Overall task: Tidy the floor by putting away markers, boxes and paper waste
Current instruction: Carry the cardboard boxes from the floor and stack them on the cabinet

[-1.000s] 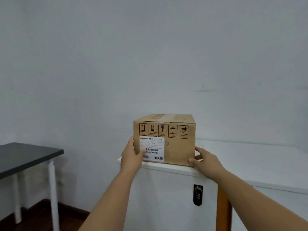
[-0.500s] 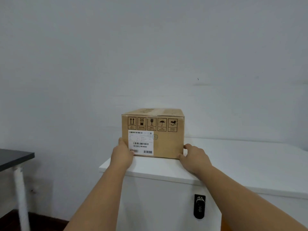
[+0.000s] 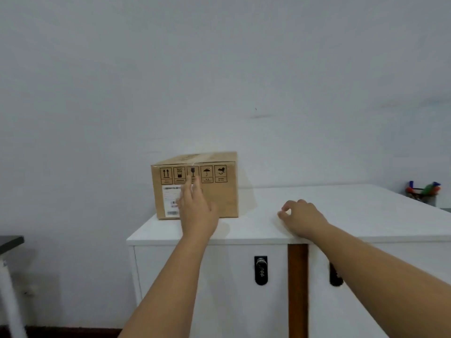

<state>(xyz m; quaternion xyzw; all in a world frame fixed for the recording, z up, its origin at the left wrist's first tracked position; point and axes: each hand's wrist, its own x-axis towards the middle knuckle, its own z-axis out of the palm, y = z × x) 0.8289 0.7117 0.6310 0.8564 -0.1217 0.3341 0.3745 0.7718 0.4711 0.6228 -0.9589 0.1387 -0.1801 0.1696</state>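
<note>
A brown cardboard box (image 3: pixel 219 191) with handling symbols and a white shipping label stands upright on the far left of a white cabinet top (image 3: pixel 329 215), close to the wall. My left hand (image 3: pixel 195 206) is open, fingers stretched flat against the box's front face, covering part of the label. My right hand (image 3: pixel 301 217) hovers over the cabinet top to the right of the box, apart from it, fingers loosely curled and holding nothing. A holder with coloured markers (image 3: pixel 422 192) sits at the far right edge of the cabinet top.
The cabinet front has two black locks (image 3: pixel 261 269) and a brown wooden strip (image 3: pixel 297 289) between its doors. A dark table edge (image 3: pixel 11 242) with a white leg (image 3: pixel 9 303) stands at the left. A white wall rises behind everything.
Both hands have let go of the box's sides. The box now rests farther back on the cabinet. My left hand moved to its front face and my right hand drew away to the right.
</note>
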